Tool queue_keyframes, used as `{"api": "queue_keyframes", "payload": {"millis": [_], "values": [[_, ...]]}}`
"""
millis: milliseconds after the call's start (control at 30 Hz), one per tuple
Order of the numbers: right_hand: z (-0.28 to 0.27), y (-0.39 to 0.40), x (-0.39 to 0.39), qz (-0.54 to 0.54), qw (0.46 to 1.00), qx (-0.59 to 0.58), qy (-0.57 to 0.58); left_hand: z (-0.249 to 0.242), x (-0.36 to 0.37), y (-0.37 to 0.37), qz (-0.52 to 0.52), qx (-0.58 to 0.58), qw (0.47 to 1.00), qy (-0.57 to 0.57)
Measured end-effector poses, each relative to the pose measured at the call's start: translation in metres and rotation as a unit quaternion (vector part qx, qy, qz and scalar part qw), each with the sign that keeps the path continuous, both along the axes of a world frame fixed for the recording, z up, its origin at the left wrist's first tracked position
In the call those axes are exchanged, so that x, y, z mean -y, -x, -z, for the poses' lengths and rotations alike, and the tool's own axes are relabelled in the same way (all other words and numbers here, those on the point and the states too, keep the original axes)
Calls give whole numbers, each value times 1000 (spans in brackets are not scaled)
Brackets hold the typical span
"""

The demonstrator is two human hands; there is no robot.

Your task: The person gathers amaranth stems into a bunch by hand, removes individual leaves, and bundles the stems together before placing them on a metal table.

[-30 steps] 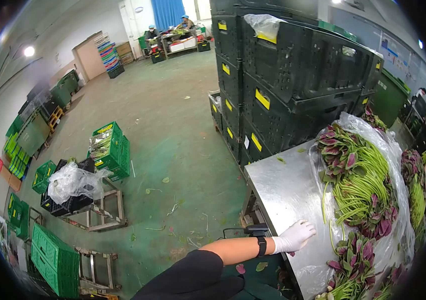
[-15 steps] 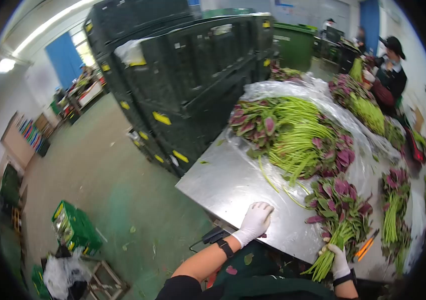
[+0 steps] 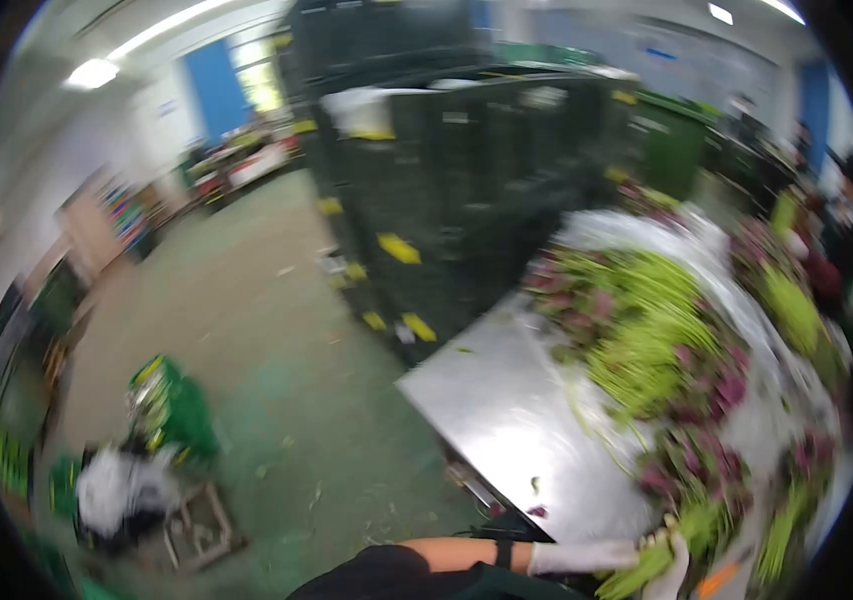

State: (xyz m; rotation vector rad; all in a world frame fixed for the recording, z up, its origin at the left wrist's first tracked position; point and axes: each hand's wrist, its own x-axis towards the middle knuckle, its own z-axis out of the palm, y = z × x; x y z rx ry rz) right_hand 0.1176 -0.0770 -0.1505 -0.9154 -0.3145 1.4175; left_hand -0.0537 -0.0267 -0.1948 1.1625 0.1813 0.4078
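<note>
My right hand [image 3: 682,568], in a white glove, is closed around the stems of a bunch of red amaranth [image 3: 699,522] at the near edge of the steel table. Reaching across from the left, my left hand [image 3: 587,557], also gloved, meets the stem ends beside my right hand; its fingers are smeared by motion. An orange tool [image 3: 719,580], too blurred to name, lies just right of the bunch. Beyond it, another amaranth bunch [image 3: 787,520] rests on the table. A large heap of amaranth [image 3: 647,330] lies on clear plastic sheeting farther back.
The steel table [image 3: 487,400] has a corner pointing left. Dark stacked crates [image 3: 467,190] with yellow labels stand behind it. A green bin [image 3: 672,145] is at the back. A co-worker [image 3: 842,230] stands at far right. Green bags [image 3: 177,410] and a wooden frame [image 3: 202,530] sit on the floor.
My left hand has left the table's front edge and moved right to the stems my right hand holds. The view has swung left, so everything appears shifted right.
</note>
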Motion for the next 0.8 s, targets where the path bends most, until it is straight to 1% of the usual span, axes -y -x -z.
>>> {"api": "queue_keyframes", "payload": {"millis": [33,67,100,133,233,300,333,367,467,500,600,633,667,733,800], "values": [[-61,36,1,21,993,39,110,-6,-7,10,16,-23,999,-32],[-63,45,1,8,993,76,94,-11,-1,15,41,-43,997,-49],[-77,63,0,-3,989,114,99,-35,10,29,-24,-62,998,-1],[-90,84,-5,-10,983,151,99,-33,6,41,-39,-53,998,-19],[-97,134,-18,-165,979,122,-19,-23,-5,85,-94,-36,993,-64],[-102,170,-26,-275,950,141,-36,-23,4,120,-166,-40,984,-58],[-103,188,-28,-327,932,151,-47,-23,11,139,-204,-42,977,-55],[-77,187,-40,-375,911,168,-20,-22,21,157,-243,-43,968,-53],[-65,225,-60,-435,880,179,72,-16,44,200,-360,-37,931,-52],[-73,247,-57,-462,867,182,44,-13,52,210,-394,-30,917,-46],[-78,290,-57,-511,826,230,61,-8,71,227,-470,-7,882,-34],[-73,298,-59,-519,809,269,60,-7,75,231,-489,1,872,-31],[-81,311,-50,-522,805,282,17,-7,79,236,-505,7,862,-30],[-79,318,-49,-535,793,292,7,-7,81,238,-523,17,852,-26],[-38,324,-61,-506,836,185,-99,-7,81,236,-523,30,852,-21]]}}
